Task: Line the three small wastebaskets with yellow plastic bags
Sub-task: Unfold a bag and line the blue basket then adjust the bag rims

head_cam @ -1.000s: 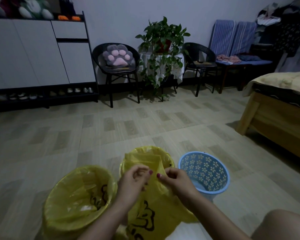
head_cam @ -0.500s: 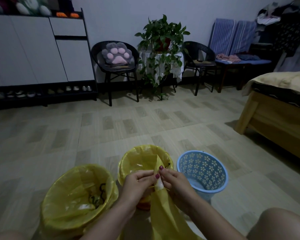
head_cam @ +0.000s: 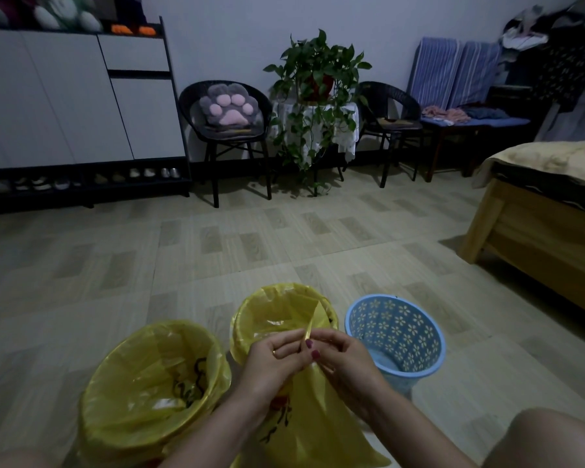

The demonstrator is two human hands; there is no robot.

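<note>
Three small wastebaskets stand on the floor in front of me. The left wastebasket [head_cam: 156, 386] has a yellow bag over its rim. The middle wastebasket [head_cam: 250, 315] is lined with yellow plastic too. At the right stands a blue wastebasket [head_cam: 397, 336] with a flower pattern and no bag in it. A loose yellow bag [head_cam: 304, 427] hangs down between my arms. My left hand [head_cam: 274, 361] and my right hand [head_cam: 345, 358] both pinch its top edge, fingertips close together, in front of the middle wastebasket.
A wooden bed frame [head_cam: 534, 238] stands at the right. Along the far wall are a white cabinet [head_cam: 65, 96] with shoes beneath, two black chairs [head_cam: 227, 130], a potted plant [head_cam: 318, 79] and a blue bench [head_cam: 470, 119]. My knee [head_cam: 547, 440] shows at lower right.
Both hands stay together at the bag's top edge and have worked it between the fingers; the bag, spread wide a second ago, now hangs narrower below them.
</note>
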